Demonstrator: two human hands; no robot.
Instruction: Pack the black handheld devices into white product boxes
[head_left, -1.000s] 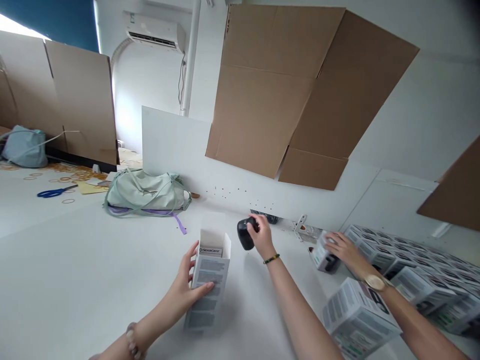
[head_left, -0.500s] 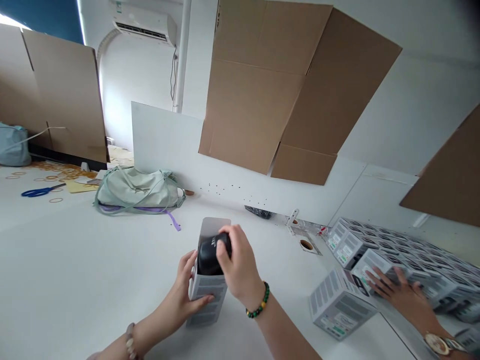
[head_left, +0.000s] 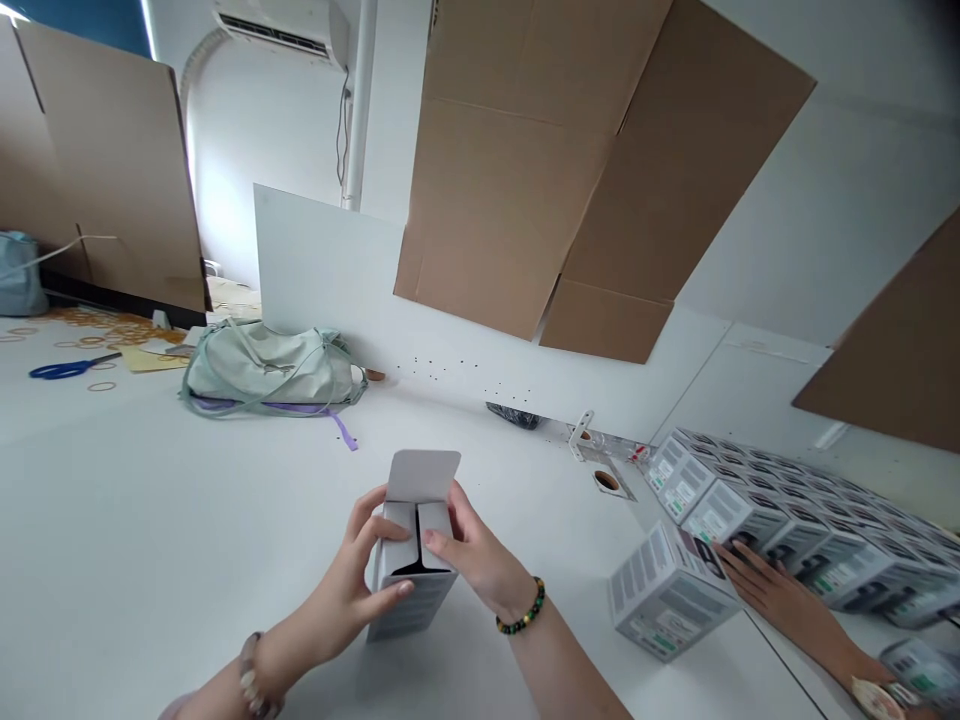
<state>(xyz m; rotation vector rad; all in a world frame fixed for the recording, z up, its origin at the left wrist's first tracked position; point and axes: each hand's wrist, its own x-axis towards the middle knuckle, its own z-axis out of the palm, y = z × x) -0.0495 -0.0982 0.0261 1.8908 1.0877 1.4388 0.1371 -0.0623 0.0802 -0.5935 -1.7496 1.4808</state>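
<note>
A tall grey-white carton stands upright on the white table in front of me. Its lid flap points up at the back, while the two side flaps are folded inward over the top with a dark gap between them. My left hand grips the carton's left side, its index finger on the left flap and its thumb across the front. On the right side, my right hand curls around the carton, with the thumb pressing the right flap. What lies inside is hidden by the flaps.
Another closed carton stands to the right, near a co-worker's hand. Rows of similar cartons fill the far right. A pale green bag, blue scissors and rubber bands lie at the back left.
The black rounded object in my right hand has gone down into the carton, out of sight. Both side flaps are now folded in. The co-worker's hand has shifted slightly down and left.
</note>
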